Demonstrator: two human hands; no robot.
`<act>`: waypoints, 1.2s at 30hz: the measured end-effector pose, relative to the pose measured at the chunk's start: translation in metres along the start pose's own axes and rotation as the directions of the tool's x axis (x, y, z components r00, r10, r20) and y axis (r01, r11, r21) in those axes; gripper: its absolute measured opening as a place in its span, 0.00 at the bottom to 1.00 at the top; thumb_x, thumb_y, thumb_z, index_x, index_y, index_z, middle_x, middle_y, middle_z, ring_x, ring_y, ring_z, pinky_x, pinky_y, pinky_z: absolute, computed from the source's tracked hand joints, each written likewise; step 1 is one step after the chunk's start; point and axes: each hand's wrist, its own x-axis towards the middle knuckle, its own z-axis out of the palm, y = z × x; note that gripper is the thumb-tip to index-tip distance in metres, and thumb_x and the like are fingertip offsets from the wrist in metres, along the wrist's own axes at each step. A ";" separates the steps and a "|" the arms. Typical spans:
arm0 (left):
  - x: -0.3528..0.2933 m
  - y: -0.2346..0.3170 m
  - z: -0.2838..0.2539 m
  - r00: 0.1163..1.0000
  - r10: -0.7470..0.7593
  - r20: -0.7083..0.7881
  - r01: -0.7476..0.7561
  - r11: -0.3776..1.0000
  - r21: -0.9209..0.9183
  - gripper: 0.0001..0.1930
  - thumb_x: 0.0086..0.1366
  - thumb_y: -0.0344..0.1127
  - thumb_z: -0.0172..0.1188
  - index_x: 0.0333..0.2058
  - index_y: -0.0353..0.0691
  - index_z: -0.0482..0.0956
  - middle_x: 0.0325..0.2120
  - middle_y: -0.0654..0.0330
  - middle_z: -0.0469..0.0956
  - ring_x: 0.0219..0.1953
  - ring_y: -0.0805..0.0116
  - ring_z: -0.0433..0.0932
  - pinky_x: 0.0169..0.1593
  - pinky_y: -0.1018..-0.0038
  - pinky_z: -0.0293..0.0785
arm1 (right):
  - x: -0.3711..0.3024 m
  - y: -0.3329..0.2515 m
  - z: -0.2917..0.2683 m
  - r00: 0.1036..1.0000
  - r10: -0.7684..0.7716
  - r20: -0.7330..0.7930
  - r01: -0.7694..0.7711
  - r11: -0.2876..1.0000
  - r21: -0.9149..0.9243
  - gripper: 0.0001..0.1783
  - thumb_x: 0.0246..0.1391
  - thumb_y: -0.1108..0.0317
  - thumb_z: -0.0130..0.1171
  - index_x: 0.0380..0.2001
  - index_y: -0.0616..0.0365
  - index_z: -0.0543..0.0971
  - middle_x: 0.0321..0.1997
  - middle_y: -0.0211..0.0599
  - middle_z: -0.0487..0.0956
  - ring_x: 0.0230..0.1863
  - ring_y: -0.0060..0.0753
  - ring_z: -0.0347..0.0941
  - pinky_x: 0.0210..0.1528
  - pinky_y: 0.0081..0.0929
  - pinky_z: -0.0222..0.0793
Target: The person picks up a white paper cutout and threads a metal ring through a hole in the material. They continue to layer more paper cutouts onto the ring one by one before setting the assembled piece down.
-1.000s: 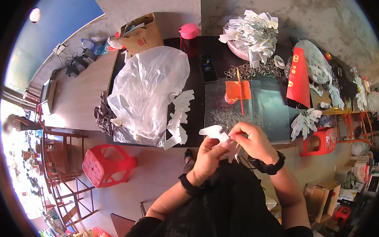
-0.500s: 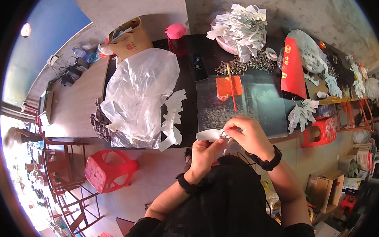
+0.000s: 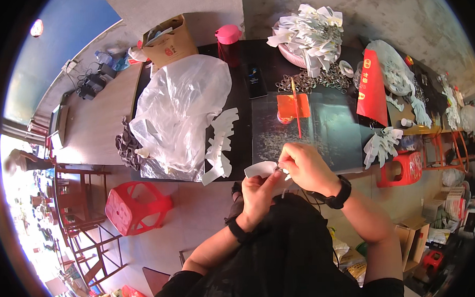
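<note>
Our left hand (image 3: 255, 197) is pinching a flat white strip (image 3: 259, 169) between thumb and fingers, while our right hand (image 3: 309, 169) is gripping its right end with bunched fingertips. Something small and greyish is showing between those fingertips; we cannot tell its shape. We are holding the strip by the near left corner of a shiny, grey, see-through sheet (image 3: 336, 137), which is lying on a black desk (image 3: 244, 140). Over the sheet's far part, a slim orange-and-red stick (image 3: 299, 126) is crossing a flat orange square (image 3: 285, 106). Beyond the sheet, many small metal rings (image 3: 327, 83) are lying in a heap before a round pink basket (image 3: 291, 57), which is brimming with white strips and metal pieces. Left of the sheet, a comb-like row of white strips (image 3: 220, 144) is lying beside a large translucent plastic bag (image 3: 181, 108). Right of the sheet, a fanned bundle of white strips (image 3: 382, 145) is resting.
</note>
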 end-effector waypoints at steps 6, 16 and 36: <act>0.001 -0.009 -0.003 0.995 -0.015 -0.096 0.007 0.996 -0.083 0.08 0.58 0.27 0.60 0.36 0.32 0.75 0.30 0.59 0.79 0.30 0.75 0.77 0.34 0.80 0.74 | -0.005 0.003 0.029 0.967 0.219 -0.129 -0.200 0.969 0.143 0.05 0.48 0.76 0.57 0.25 0.64 0.71 0.23 0.41 0.76 0.23 0.33 0.73 0.26 0.27 0.66; 0.012 -0.009 -0.010 0.998 -0.039 -0.040 0.036 0.996 -0.087 0.08 0.58 0.26 0.60 0.36 0.33 0.74 0.30 0.59 0.79 0.30 0.75 0.77 0.34 0.80 0.74 | 0.001 0.005 0.017 0.933 0.349 -0.082 -0.316 0.908 0.274 0.04 0.51 0.75 0.57 0.28 0.64 0.73 0.23 0.33 0.76 0.25 0.20 0.70 0.28 0.21 0.66; 0.018 0.017 -0.001 0.984 -0.072 0.162 0.080 0.996 -0.039 0.12 0.58 0.21 0.57 0.42 0.36 0.72 0.34 0.61 0.77 0.38 0.72 0.76 0.44 0.75 0.73 | 0.000 0.006 0.001 0.956 0.279 -0.091 -0.240 0.922 0.303 0.03 0.51 0.75 0.55 0.28 0.64 0.74 0.24 0.37 0.77 0.26 0.24 0.73 0.29 0.23 0.68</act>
